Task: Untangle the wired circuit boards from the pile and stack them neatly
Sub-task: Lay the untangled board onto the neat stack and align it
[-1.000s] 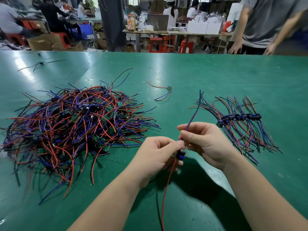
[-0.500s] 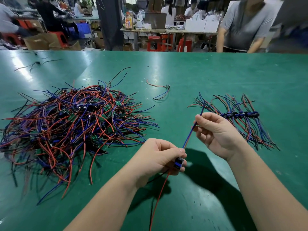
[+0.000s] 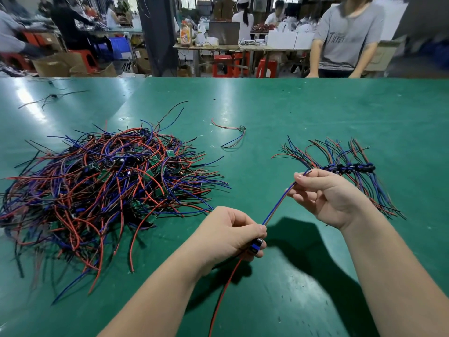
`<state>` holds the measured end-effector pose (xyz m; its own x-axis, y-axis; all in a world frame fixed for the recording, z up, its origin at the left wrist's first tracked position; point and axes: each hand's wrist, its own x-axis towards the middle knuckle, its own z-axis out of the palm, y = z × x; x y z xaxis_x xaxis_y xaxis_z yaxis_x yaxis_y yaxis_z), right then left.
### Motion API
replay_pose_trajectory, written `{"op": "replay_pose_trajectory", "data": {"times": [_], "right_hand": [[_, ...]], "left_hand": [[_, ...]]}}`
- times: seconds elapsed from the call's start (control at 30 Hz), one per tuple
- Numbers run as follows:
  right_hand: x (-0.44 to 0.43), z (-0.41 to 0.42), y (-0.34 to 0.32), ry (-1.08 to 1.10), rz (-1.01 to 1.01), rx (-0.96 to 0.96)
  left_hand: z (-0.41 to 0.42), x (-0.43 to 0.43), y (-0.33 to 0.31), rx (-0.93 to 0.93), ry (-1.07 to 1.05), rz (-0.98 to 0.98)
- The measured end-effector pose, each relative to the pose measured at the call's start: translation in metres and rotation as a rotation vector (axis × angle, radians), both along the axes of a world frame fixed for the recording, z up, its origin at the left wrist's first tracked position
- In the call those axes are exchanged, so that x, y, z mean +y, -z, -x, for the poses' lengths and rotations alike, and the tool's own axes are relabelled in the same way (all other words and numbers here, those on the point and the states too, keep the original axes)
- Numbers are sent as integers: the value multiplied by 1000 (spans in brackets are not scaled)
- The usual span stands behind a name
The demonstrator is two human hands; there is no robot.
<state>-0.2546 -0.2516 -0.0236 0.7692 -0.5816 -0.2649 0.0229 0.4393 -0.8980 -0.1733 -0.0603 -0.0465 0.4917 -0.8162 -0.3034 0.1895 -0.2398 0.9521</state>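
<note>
Head view: a tangled heap of red, blue and black wired green circuit boards point(image 3: 104, 188) is lying on the green surface point(image 3: 291, 113), well left of both hands. The left hand point(image 3: 228, 234) is gripping one small board point(image 3: 255, 245). Its blue-and-red wire pair point(image 3: 279, 203) is stretching up-right to the right hand point(image 3: 325, 198), which is pinching it. The neat row of sorted boards point(image 3: 347, 167) is lying just beyond the right hand, the nearer one.

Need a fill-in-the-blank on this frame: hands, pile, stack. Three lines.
1. The left hand grips a small circuit board; the right hand pinches its ____.
2. The tangled pile lies to the ____ of both hands.
3. The neat stack lies just beyond the ____ hand.
Missing: wires; left; right.
</note>
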Motion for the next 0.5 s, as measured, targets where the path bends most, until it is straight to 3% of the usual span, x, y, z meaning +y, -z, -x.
{"op": "replay_pose_trajectory", "data": {"times": [0.5], "right_hand": [[2, -5, 9, 61, 14, 25]], "left_hand": [[-4, -3, 14, -149, -46, -109]]}}
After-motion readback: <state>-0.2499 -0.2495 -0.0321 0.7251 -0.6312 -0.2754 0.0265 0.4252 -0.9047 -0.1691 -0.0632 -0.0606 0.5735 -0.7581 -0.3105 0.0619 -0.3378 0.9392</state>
